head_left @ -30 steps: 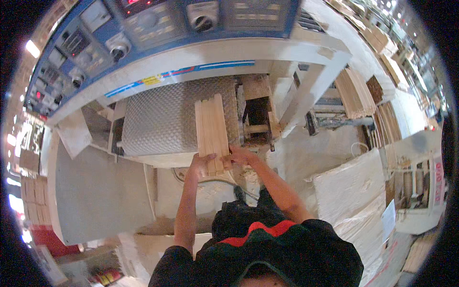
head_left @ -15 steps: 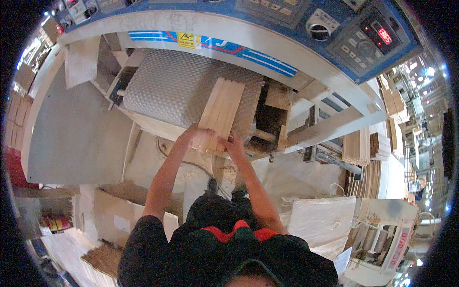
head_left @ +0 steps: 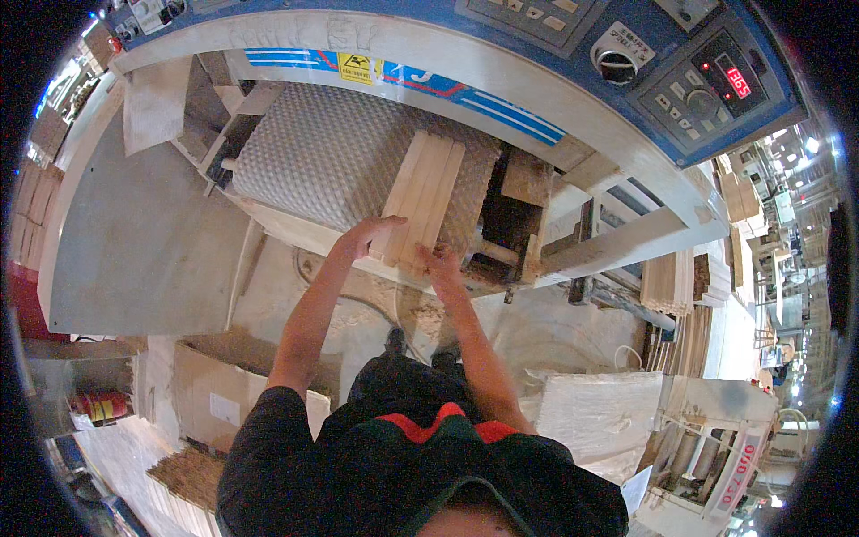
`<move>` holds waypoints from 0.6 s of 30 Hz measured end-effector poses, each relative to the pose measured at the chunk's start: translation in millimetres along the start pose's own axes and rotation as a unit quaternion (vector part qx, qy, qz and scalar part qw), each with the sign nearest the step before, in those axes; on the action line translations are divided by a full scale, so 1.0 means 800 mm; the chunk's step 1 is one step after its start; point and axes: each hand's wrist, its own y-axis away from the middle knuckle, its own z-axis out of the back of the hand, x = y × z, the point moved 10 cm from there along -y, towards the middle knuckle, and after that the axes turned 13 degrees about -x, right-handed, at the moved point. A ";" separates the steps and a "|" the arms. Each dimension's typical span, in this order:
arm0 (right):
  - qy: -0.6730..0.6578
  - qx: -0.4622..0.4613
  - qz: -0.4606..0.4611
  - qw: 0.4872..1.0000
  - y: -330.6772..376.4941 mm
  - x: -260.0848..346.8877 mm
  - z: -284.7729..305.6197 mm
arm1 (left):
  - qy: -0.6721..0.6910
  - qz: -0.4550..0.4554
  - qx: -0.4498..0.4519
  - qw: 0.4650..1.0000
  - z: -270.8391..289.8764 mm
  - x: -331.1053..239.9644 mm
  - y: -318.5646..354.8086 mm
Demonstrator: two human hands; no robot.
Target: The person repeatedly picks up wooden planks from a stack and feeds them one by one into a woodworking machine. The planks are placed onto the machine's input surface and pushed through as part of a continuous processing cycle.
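Observation:
Several pale wooden strips [head_left: 424,183] lie side by side on the textered grey conveyor belt [head_left: 309,152], their near ends over its front edge. My left hand [head_left: 369,238] is at their left side near that end, thumb and fingers apart, gripping nothing. At the right near corner, my right hand [head_left: 438,266] touches the strips with loosely bent fingers that are spread apart. Part of its fingertips is hard to make out.
A blue control panel [head_left: 658,85] with a red display and a white frame beam [head_left: 394,43] spans above the belt. A grey metal panel [head_left: 143,242] stands left. Stacked wood [head_left: 667,282] is at right; a cardboard box [head_left: 210,394] sits lower left.
The strips have moved slightly farther onto the belt. My left hand has loosened from their side and its fingers have spread; my right hand stays at the near end.

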 end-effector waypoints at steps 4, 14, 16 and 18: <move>0.023 0.022 -0.067 0.997 0.029 0.029 -0.017 | -0.131 0.011 -0.154 0.979 0.050 0.016 -0.004; 0.033 0.083 -0.060 0.994 0.063 0.061 -0.044 | -0.192 -0.194 -0.029 0.961 0.038 -0.027 0.048; 0.020 0.103 -0.088 0.991 0.054 0.035 -0.054 | -0.232 -0.281 -0.018 0.931 0.043 -0.034 0.047; 0.012 0.100 -0.116 0.988 0.052 0.030 -0.052 | -0.349 -0.416 -0.026 0.839 0.024 -0.062 0.085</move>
